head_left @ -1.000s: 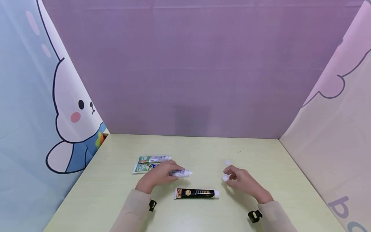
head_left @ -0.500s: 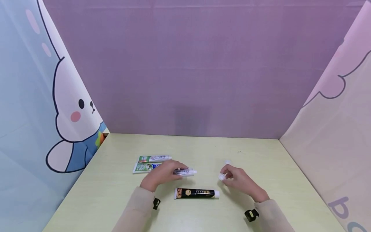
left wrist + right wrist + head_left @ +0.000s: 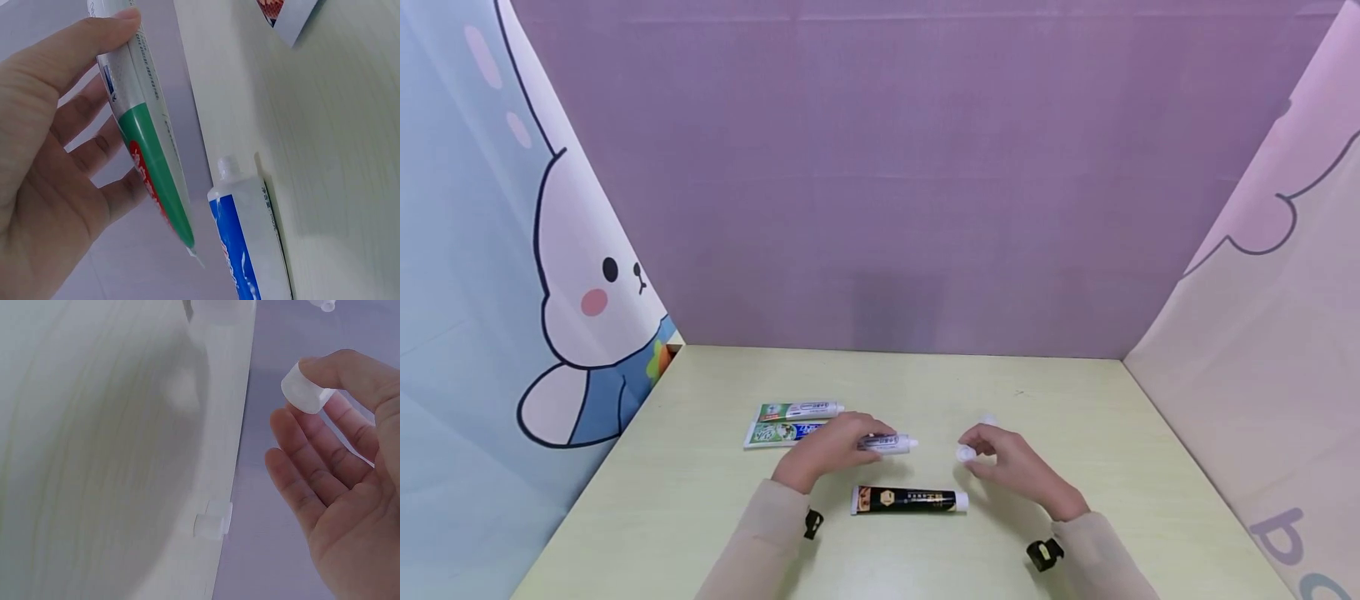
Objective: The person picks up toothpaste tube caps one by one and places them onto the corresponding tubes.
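Observation:
My left hand grips a toothpaste tube, its uncapped nozzle pointing right. In the left wrist view, thumb and fingers hold this white and green tube above the table. Across a small gap, my right hand pinches a white cap between thumb and fingers. The right wrist view shows this cap up close, its remaining fingers spread below. Partly behind the left hand lies a green, white and blue toothpaste tube, and another green and white tube lies just beyond it.
A black toothpaste tube with a white cap lies in front of and between the hands. Loose white caps lie on the table beyond the right hand. A purple backdrop rises behind the pale table.
The left hand has carried its tube to the right. The right hand has moved left with the cap, narrowing the gap between nozzle and cap. The other tubes have stayed put.

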`<act>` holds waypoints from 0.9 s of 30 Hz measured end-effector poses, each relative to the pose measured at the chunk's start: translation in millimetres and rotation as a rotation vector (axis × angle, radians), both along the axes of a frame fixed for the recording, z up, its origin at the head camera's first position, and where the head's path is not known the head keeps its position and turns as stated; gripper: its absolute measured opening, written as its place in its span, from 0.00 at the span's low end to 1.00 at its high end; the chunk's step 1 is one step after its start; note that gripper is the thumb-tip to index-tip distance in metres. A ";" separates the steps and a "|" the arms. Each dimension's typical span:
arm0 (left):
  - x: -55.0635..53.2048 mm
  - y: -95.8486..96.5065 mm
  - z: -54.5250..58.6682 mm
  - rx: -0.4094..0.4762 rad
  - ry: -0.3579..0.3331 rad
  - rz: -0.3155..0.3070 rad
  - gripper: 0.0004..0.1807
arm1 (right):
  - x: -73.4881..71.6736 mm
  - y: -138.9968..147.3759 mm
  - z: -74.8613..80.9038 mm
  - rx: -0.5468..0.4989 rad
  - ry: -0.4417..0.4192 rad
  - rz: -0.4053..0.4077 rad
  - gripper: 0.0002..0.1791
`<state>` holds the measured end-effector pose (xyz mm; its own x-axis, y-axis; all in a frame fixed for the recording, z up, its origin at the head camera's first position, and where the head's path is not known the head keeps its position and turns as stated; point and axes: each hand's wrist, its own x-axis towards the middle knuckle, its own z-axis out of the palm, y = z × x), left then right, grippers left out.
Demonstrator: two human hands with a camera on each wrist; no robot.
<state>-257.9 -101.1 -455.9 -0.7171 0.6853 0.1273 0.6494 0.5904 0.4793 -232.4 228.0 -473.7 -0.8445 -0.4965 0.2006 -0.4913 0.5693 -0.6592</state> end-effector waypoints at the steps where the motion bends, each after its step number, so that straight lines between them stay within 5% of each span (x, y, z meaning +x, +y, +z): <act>1: -0.3 0.8 -0.3 0.000 0.005 -0.005 0.20 | -0.1 -0.9 0.6 -0.005 0.013 0.010 0.13; 27: -0.4 21.0 -1.8 0.031 -0.025 -0.053 0.19 | -4.7 -30.0 -0.9 -0.087 0.069 0.100 0.15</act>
